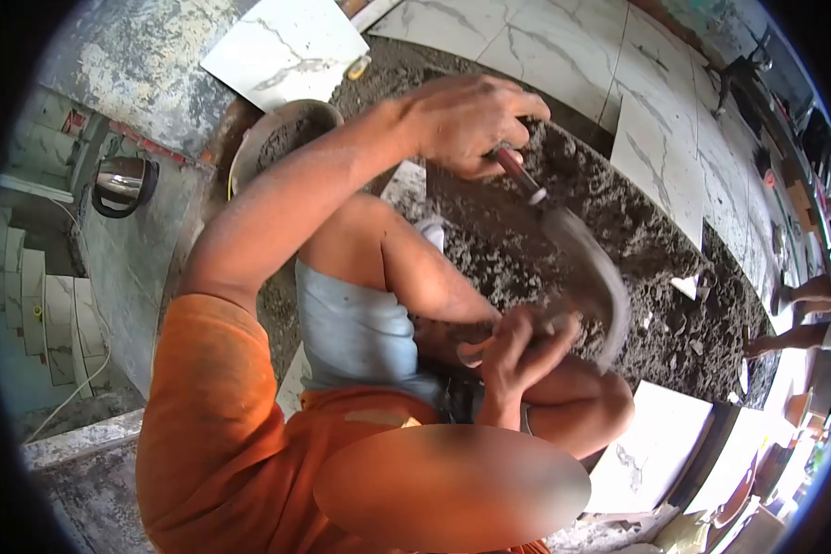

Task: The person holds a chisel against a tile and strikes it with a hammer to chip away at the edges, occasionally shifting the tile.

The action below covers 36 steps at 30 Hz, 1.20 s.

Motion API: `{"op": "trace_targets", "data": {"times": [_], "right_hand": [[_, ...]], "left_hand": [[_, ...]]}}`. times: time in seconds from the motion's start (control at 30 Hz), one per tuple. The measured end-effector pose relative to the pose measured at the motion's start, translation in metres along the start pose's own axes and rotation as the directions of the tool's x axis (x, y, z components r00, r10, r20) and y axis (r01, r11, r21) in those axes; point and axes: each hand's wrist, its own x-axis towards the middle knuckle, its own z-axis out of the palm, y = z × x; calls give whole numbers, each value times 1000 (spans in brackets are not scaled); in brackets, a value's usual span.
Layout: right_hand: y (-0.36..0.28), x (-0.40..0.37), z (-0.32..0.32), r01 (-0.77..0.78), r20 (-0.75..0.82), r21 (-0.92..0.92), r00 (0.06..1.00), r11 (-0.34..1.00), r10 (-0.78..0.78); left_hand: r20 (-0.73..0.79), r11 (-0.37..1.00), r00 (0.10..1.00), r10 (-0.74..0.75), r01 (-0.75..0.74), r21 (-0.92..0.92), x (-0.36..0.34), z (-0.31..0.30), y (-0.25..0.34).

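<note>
My left hand [475, 125] is closed round the dark red handle of a trowel [519, 174], above a bed of wet grey mortar. The metal blade [596, 268] points down towards my right knee and is smeared into a curve by motion. Close to my shin, my right hand [522, 360] is raised with bent fingers spread apart. I make out nothing firmly held in it, though blur hides the area by its fingertips. Beneath both hands, lumpy mortar [563, 245] covers the floor in front of my bent legs.
Marbled white tiles [660, 157] border the mortar at the far side. A loose tile [286, 51] lies beyond a mortar pan [291, 129]; another [651, 448] lies by my right knee. A steel kettle [125, 185] stands at left. Another person's legs [794, 328] show at right.
</note>
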Motion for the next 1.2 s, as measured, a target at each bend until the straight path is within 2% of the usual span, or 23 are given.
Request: {"op": "trace_targets", "data": {"times": [0.03,0.07,0.1,0.13,0.17,0.2,0.23,0.27,0.3,0.33,0.37,0.47,0.6,0.67,0.73,0.83,0.87,0.93,1.0,1.07,1.2], "right_hand": [[7,8,3,181,-25,90,983,979,-180],[11,11,2,342,-60,161,940,926,-337],[3,8,11,237,-192,254,963,938,-191],[-1,12,11,236,-188,244,963,941,-192],[-4,16,11,131,-1,2,991,991,-131],[-6,17,9,57,158,-252,987,966,-17],[3,10,-1,29,171,-253,985,967,15],[11,8,-5,147,104,-347,988,926,-117],[10,10,3,200,35,-96,980,975,-197],[6,8,8,247,-43,149,969,957,-244],[-2,8,7,188,-144,156,976,970,-166],[-4,10,0,190,-89,144,980,971,-178],[-5,3,1,150,-16,161,989,975,-149],[-9,3,3,139,-6,112,990,984,-139],[-22,10,6,133,-72,14,989,991,-131],[-31,23,4,160,-159,0,974,987,-158],[-32,26,3,178,-209,-28,961,984,-180],[-38,30,6,180,-244,-49,951,982,-187],[-41,32,10,173,-343,-22,924,985,-170],[-45,31,14,191,-331,-26,925,981,-188],[-47,26,23,219,-296,23,933,975,-203]], "left_hand": [[72,996,995,-66,69,-47,-1,-1,-1],[74,995,994,-77,81,-53,-3,0,-1],[81,994,993,-82,87,-62,-4,2,-1],[81,994,994,-78,84,-67,-2,3,0],[81,993,993,-88,93,-67,-1,1,2],[79,994,994,-82,88,-71,-2,4,4],[40,996,997,-65,67,-54,-4,6,2],[-4,998,999,-51,51,-25,-5,5,-5],[9,996,997,-82,82,-41,-4,5,-4],[8,994,995,-97,97,-44,-5,6,-2],[26,993,993,-115,116,-32,-5,6,0],[53,984,983,-177,178,-10,0,7,9],[-26,957,958,-286,287,31,2,17,21],[-163,964,954,-253,262,37,-1,29,17],[-177,955,943,-282,293,37,0,30,20],[-65,942,943,-328,331,53,6,23,23],[-75,942,942,-329,332,45,9,21,22],[69,935,936,-346,337,110,13,18,19],[37,955,956,-292,289,69,11,13,15],[115,974,969,-218,210,81,11,7,13],[134,984,976,-172,165,66,9,-9,15]]}}
